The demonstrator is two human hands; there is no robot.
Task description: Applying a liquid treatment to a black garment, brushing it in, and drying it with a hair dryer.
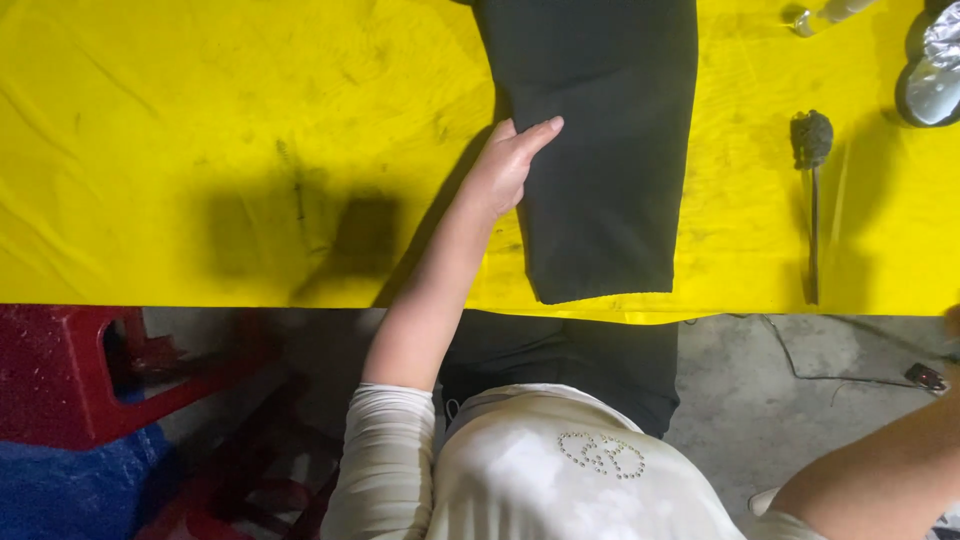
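A folded dark green-black garment point(605, 150) lies lengthwise on the yellow cloth-covered table point(200, 130), its near end close to the table's front edge. My left hand point(508, 165) rests flat along the garment's left edge, fingers together and pointing away, holding nothing. My right arm reaches off to the lower right; only the forearm shows, and the hand itself is out of view past the frame edge.
A dark-headed brush with a thin handle point(812, 190) lies right of the garment. A silver iron-like object point(935, 70) and a clear bottle point(825, 15) sit at the far right corner. Red plastic stools point(70, 370) and blue cloth point(70, 490) stand below left.
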